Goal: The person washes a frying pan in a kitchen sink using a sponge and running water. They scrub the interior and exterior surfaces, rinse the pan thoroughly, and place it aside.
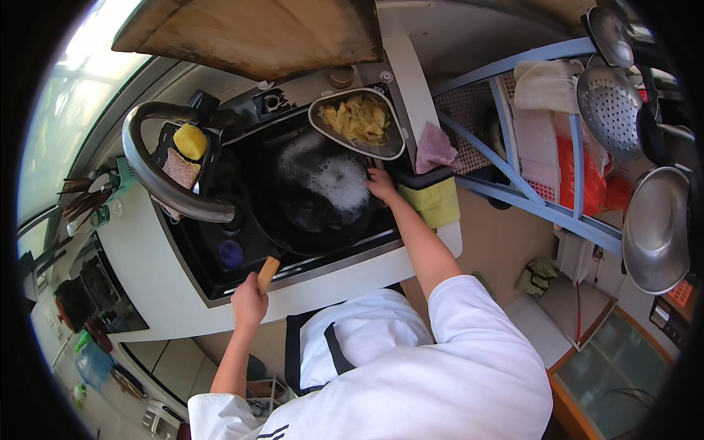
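Observation:
A black wok [297, 234] with foamy water [338, 181] in it lies in the dark kitchen sink [190, 269]. My left hand [249, 302] is closed around the wok's wooden handle [268, 274] at the sink's front edge. At the wok's right rim is my right hand [380, 185], its fingers bent at the rim; its exact hold is partly hidden. Above it, a triangular strainer basket [391, 147] holds yellowish peelings [355, 118]. The curved metal faucet [165, 184] reaches over the sink's left part, near a purple-blue round thing [231, 253].
A caddy with a yellow sponge [190, 142] and a pinkish scrubbing cloth [180, 169] stands behind the faucet. To the right are a pink cloth [434, 148], a green cloth [434, 202] and a blue metal rack [511, 192]. A skimmer [609, 110] hangs at the far right.

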### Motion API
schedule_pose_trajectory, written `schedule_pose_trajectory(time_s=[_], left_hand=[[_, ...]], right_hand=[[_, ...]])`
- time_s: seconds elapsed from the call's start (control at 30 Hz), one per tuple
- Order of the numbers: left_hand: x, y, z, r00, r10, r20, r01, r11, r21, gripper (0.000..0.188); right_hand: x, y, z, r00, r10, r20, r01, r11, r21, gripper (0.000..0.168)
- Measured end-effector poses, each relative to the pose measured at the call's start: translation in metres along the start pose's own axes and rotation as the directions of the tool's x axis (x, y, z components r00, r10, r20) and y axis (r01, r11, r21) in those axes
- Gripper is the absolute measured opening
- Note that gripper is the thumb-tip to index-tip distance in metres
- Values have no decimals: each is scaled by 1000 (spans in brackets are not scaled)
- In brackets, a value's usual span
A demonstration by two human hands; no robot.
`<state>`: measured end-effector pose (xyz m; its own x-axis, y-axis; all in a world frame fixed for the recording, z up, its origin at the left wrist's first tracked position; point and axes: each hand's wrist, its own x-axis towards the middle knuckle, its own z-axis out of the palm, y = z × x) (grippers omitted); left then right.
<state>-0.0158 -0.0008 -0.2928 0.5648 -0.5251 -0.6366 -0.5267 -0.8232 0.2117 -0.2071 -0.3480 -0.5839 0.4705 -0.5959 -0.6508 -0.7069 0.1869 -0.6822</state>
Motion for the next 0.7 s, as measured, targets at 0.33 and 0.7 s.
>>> schedule_pose_trajectory(time_s=[0.33, 0.7], left_hand=[[-63, 0, -20, 997, -73, -5, 72, 994, -83, 21], [-131, -18, -78, 998, -10, -57, 6, 998, -69, 24]], right_hand=[[-70, -72, -39, 965, -227, 128, 200, 961, 193, 40], [-172, -116, -59, 955, -292, 57, 257, 905, 340, 39]])
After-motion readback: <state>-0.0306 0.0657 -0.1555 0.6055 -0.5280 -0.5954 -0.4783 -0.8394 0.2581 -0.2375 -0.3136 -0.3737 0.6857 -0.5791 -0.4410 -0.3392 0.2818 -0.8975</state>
